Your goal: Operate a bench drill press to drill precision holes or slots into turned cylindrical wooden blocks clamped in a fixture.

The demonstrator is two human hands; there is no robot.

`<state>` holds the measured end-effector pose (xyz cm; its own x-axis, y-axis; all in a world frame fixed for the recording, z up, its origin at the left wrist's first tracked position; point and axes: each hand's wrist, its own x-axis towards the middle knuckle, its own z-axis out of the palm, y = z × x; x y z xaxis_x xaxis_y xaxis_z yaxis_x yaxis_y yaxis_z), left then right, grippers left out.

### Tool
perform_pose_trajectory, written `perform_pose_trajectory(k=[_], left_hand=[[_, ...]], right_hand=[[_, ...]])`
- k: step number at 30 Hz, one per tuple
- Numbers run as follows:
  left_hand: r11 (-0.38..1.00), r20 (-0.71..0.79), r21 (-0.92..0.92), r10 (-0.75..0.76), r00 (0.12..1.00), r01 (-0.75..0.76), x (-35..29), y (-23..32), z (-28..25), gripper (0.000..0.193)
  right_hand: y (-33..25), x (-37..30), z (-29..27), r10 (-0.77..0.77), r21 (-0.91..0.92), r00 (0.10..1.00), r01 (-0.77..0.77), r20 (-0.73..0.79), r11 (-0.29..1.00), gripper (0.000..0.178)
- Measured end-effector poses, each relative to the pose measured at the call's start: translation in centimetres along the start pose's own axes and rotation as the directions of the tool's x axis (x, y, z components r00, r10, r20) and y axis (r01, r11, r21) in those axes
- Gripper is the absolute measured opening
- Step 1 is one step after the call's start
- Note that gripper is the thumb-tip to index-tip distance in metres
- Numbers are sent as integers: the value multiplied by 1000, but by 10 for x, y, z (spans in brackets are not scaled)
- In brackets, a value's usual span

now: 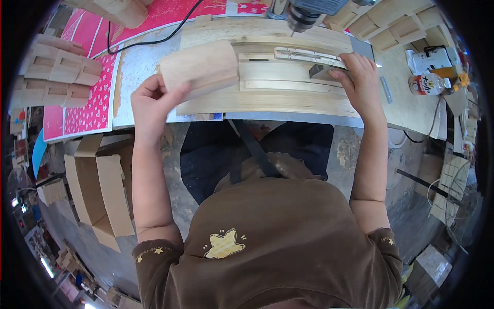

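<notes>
My left hand [157, 103] is closed on the left end of a pale wooden block [200, 69] with a rounded face, thumb in front and fingers behind. The block is raised and slightly tilted over the left part of a wooden jig board [288, 105]. My right hand [363, 82] is closed at the right end of a long narrow strip [309, 55] lying along the jig. Under its thumb is a small piece with a dark end [318, 71]; I cannot make out what it is. A drill chuck [301, 20] with a thin bit hangs above the jig's far side.
Stacked wooden blocks with recesses stand at left [62, 69] and at far right [396, 26]. A black cable [149, 41] crosses the table. A marker [386, 90] and a bottle [428, 84] lie at right. An open cardboard box [98, 190] is on the floor at left.
</notes>
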<state>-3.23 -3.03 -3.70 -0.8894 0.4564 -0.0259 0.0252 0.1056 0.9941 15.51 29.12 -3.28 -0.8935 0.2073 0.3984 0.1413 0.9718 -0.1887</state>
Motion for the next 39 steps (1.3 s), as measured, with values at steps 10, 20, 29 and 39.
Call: perform_pose_trajectory(k=[10,20,29,39], left_hand=[[894,97,-192,-392,915,404,-5,11,35,35],[926,389,-135,-277,879,352,0,-7,91,50],[668,205,522,505,838,-530,-4,-49,103,67],[590,223,598,527,820,-542,30,-56,87,45]], right_hand=[[-28,-9,-5,-35,12,999,35,16,999,28],[-31,-11,-1,-5,-9,1000,5,-17,1000,30],[-27,4,28,166,-5,968,-170,-186,985,52],[-25,22,33,143,179,964,-104,-226,978,46]])
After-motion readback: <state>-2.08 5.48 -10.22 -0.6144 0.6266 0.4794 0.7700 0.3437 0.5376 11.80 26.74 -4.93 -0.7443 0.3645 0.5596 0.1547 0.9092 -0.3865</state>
